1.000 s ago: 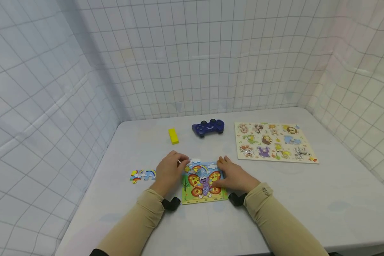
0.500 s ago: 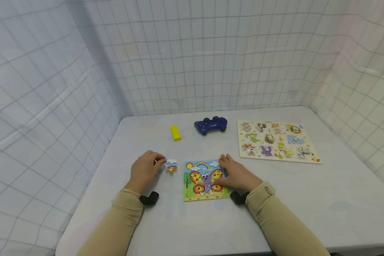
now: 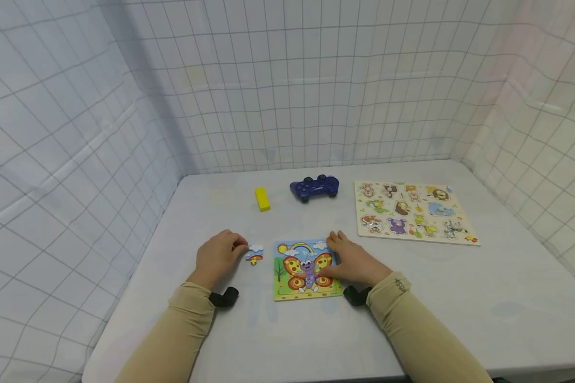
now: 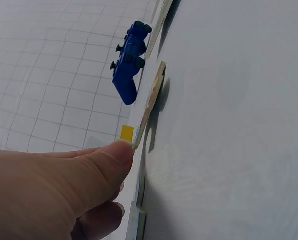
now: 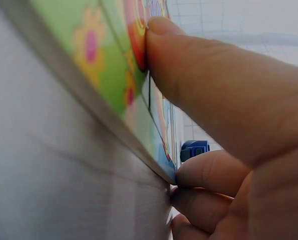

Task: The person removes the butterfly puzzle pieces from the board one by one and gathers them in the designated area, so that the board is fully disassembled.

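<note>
My left hand (image 3: 219, 259) pinches a small puzzle piece (image 3: 254, 254) between thumb and fingers, left of the butterfly puzzle board (image 3: 287, 291). Cloud, rainbow and a yellow tab show on the piece. In the left wrist view the piece (image 4: 151, 102) is seen nearly edge-on, its near end under the thumb. Other flat pieces (image 4: 140, 192) lie beneath this hand, mostly hidden in the head view. My right hand (image 3: 356, 261) holds the board's right side. Its thumb (image 5: 189, 70) presses on the picture while the fingers are at the board's edge.
A yellow block (image 3: 262, 199) and a blue game controller (image 3: 314, 188) lie farther back on the white table (image 3: 412, 319). At the back right is a wooden animal puzzle board (image 3: 361, 226). Gridded cloth walls (image 3: 287, 96) enclose the back and sides.
My left hand has carried the puzzle piece from over the board's top left part to the left, then lowered it slightly. My right hand stays on the board. The head view shifted a little.
</note>
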Demonstrator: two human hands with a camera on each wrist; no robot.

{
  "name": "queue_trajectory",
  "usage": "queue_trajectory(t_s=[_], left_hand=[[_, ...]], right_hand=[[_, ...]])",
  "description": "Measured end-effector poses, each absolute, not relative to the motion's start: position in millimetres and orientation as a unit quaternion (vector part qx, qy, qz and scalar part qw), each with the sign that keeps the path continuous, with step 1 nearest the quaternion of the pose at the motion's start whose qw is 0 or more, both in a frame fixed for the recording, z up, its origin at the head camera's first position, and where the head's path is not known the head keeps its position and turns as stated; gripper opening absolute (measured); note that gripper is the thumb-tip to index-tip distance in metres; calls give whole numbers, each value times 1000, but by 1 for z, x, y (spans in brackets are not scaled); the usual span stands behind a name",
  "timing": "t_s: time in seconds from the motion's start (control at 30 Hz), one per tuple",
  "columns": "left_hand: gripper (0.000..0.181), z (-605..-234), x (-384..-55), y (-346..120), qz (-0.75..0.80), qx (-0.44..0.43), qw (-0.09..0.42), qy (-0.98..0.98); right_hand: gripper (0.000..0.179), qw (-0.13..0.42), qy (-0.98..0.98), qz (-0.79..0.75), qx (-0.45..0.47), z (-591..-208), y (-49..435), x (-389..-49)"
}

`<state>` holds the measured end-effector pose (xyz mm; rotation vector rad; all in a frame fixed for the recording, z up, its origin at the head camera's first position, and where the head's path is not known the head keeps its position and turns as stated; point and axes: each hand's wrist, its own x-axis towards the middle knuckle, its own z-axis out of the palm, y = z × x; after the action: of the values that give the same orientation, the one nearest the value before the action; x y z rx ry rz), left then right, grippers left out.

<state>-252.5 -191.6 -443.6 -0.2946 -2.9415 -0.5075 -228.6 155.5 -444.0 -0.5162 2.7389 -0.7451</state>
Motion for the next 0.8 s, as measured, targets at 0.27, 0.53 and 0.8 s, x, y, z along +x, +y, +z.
queue_trajectory(t_s=[0.27,0.53,0.8], left_hand=[[10,-443,-252,-195,-152,-113,93,-977],[12,-436,-243,-183,-150,-120,109,-975],[37,-441,-225,-146,-171,-249,3,-953]], right_hand=[[101,129,940,-262,-178,-444,155,-229],[100,130,940,-261,-176,-445,155,-229],[100,121,940,-261,-183,-445,155,-228]])
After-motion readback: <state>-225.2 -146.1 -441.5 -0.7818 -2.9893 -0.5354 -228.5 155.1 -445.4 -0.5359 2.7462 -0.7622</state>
